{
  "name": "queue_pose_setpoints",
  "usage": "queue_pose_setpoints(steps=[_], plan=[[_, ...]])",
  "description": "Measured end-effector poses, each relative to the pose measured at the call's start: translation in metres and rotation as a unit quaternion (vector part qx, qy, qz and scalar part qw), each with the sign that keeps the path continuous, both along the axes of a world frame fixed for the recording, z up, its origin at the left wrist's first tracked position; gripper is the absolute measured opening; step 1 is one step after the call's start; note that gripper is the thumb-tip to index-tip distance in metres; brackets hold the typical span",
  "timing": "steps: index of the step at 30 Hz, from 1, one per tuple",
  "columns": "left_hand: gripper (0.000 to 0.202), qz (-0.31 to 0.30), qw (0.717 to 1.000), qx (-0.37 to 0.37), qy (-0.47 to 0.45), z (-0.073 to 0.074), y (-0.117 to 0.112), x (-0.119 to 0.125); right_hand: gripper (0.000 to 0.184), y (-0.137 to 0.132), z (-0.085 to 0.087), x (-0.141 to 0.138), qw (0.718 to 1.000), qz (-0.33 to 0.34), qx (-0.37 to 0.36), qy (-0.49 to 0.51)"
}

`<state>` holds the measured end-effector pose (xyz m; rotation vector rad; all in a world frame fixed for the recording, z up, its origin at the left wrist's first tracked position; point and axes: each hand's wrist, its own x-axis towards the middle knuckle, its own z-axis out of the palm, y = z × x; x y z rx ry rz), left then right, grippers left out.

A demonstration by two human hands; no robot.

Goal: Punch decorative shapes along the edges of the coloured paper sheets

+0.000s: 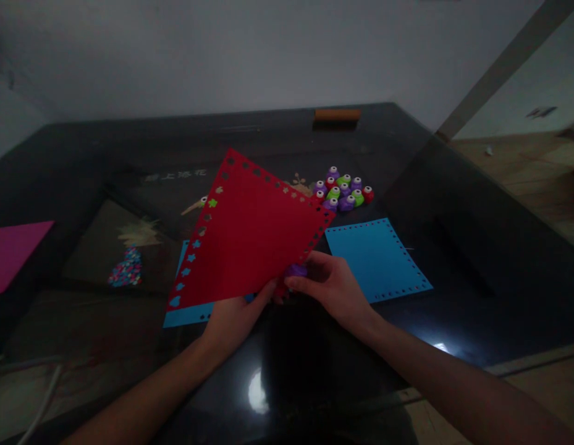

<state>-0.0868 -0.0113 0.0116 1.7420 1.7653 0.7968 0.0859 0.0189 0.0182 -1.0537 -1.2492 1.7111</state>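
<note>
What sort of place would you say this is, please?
Probably a room with a craft table: punches and colourful bits lie on it, and a red sheet with holes along its edges is held above.

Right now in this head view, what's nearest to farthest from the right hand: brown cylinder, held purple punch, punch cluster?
1. Held purple punch: in the right hand.
2. Punch cluster: beyond the hand.
3. Brown cylinder: farthest back.

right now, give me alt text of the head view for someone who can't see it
A left hand holds a red sheet with small cut-outs along three edges, while the right hand grips a purple punch beside it. On the table lie a blue sheet, clustered colourful punches and a pile of colourful bits.
</note>
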Motion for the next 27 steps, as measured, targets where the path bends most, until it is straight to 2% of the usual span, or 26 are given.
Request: queue_pose_setpoints(steps=[6, 15, 20, 27], plan=[[0.029, 0.025, 1.000, -0.005, -0.008, -0.0007, 0.0009, -0.0002, 0.029, 0.0019, 0.0016, 0.0017, 0.999, 0.012, 0.006, -0.029], [0.031, 0.007, 1.000, -0.009, -0.011, 0.0001, 0.0019, -0.0001, 0.031, 0.0020, 0.0009, 0.0035, 0.999, 0.020, 0.009, -0.036], [0.031, 0.029, 0.999, -0.016, -0.024, 0.0014, 0.0025, -0.0005, 0.035, 0.0030, 0.0012, 0.0019, 0.999, 0.014, -0.011, -0.033], [0.033, 0.010, 0.998, -0.015, -0.057, 0.0049, 0.0055, -0.0033, 0.040, 0.0063, -0.0031, 0.0057, 0.999, 0.015, -0.015, -0.033]])
